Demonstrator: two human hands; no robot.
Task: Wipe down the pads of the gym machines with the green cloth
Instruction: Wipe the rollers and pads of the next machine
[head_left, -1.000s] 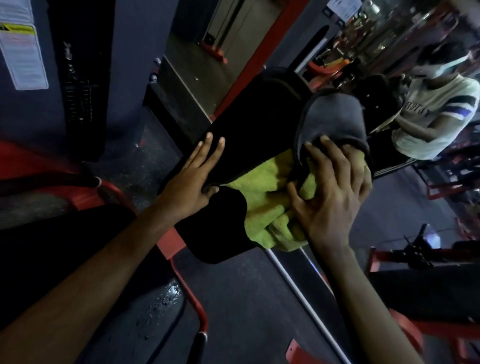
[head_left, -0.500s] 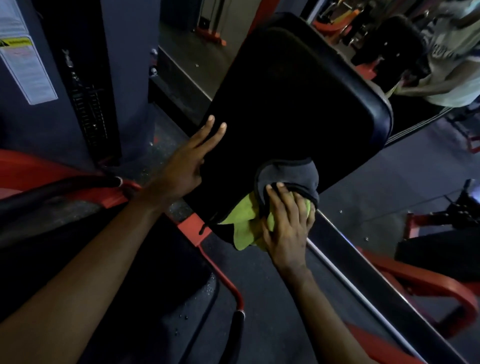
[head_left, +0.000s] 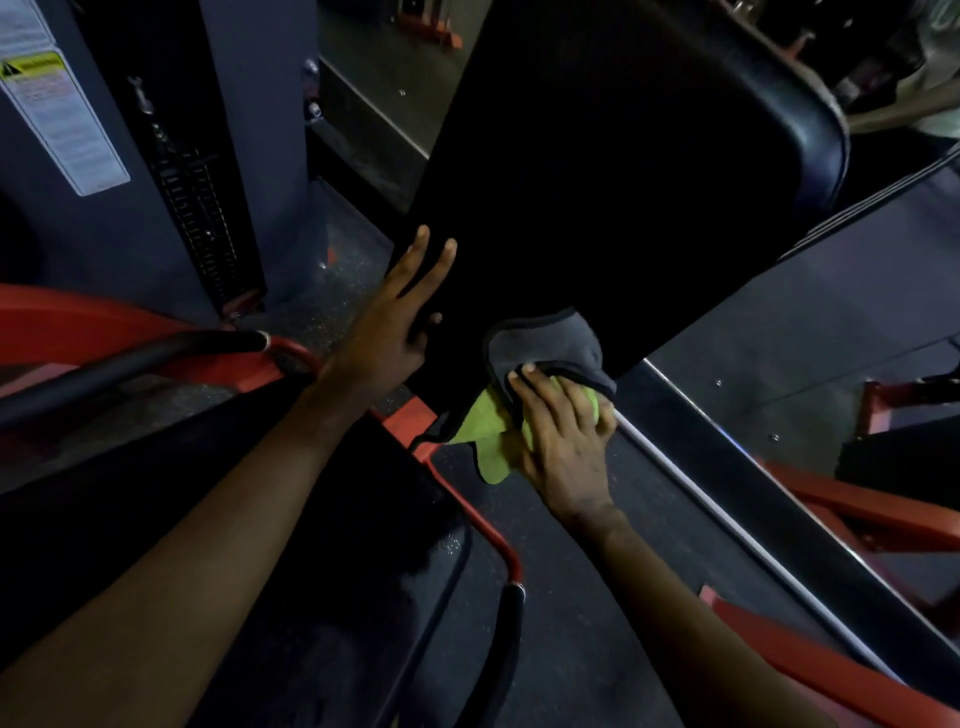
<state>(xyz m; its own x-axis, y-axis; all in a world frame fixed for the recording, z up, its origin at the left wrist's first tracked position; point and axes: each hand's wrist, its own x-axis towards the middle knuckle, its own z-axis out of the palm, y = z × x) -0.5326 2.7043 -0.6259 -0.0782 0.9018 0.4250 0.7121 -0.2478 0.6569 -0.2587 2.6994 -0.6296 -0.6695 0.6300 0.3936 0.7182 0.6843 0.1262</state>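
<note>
Black vinyl pad (head_left: 623, 182) fills the upper middle of my feed, large and tilted. The left hand (head_left: 389, 322) lies flat against the pad's left edge with fingers straight, thumb tip on the pad face, holding nothing. The right hand (head_left: 561, 431) is at the pad's lower corner, fingers bent over the bunched green cloth (head_left: 488, 431), gripping it and pressing it onto the pad. I see the cloth is two-sided. Its grey face with a dark hem is folded up on the pad above the fingertips. The green part is wadded under the palm and hangs below the pad's bottom edge. Red frame tube (head_left: 467, 514) runs under the pad between both forearms. Grey weight-stack column (head_left: 249, 130) upper left carries a white warning label (head_left: 57, 119). Floor is dark and speckled.
</note>
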